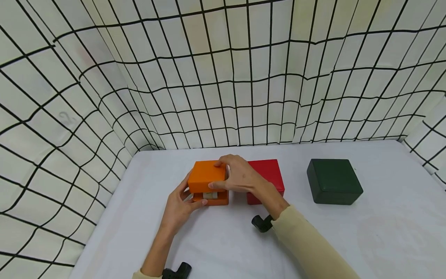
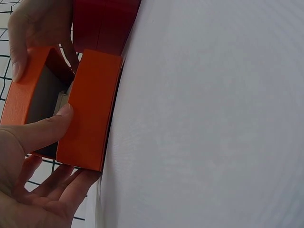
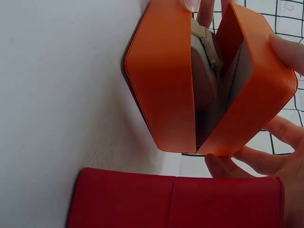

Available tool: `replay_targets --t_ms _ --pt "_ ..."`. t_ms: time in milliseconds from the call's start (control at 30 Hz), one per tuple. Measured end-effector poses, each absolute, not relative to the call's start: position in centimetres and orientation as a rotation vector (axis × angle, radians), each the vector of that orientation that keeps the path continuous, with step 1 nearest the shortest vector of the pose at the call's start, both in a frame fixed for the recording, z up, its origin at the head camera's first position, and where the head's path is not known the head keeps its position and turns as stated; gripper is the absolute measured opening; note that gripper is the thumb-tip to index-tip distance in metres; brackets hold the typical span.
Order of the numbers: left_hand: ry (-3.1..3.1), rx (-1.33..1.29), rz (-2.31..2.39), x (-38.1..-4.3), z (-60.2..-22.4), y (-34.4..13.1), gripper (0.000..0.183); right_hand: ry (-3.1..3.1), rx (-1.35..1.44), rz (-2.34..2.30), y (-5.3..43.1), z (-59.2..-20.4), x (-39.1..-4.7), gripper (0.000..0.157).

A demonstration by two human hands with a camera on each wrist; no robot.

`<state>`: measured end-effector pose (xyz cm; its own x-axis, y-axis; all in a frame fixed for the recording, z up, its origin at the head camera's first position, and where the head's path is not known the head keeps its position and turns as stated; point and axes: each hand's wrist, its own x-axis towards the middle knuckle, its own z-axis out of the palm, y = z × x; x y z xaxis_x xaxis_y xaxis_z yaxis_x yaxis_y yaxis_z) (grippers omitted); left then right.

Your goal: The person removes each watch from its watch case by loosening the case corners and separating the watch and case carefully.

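Observation:
An orange watch box (image 1: 209, 172) sits at the left of the table, its lid tilted up from the base. Inside, in the right wrist view, a wristwatch with a light strap (image 3: 202, 32) shows around a pale cushion (image 3: 202, 78). My left hand (image 1: 177, 209) grips the base from the left, thumb on the front wall and fingers around the far side. From the right, my right hand (image 1: 240, 174) holds the lid, with thumb at its front edge and fingers over the top.
Just right of the orange box stands a closed red box (image 1: 268, 174), partly behind my right wrist. A dark green box (image 1: 334, 181) lies farther right on the white tabletop (image 1: 223, 248). Black netting (image 1: 230, 81) over white walls borders the table.

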<state>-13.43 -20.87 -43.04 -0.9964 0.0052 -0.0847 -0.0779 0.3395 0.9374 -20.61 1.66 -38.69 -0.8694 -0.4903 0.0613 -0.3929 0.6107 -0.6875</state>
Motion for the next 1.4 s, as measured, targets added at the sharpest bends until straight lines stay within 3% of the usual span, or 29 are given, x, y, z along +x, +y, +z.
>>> replay_targets --t_ms 733,1400 --pt "2.546 -0.076 1.739 -13.2 -42.9 -20.9 0.097 2.665 -0.705 -1.097 1.4 -38.1 -21.5 0.059" --pt "2.556 -0.084 1.726 -13.4 -43.1 -20.6 0.103 2.704 -0.724 -1.092 1.0 -38.1 -22.0 0.053"
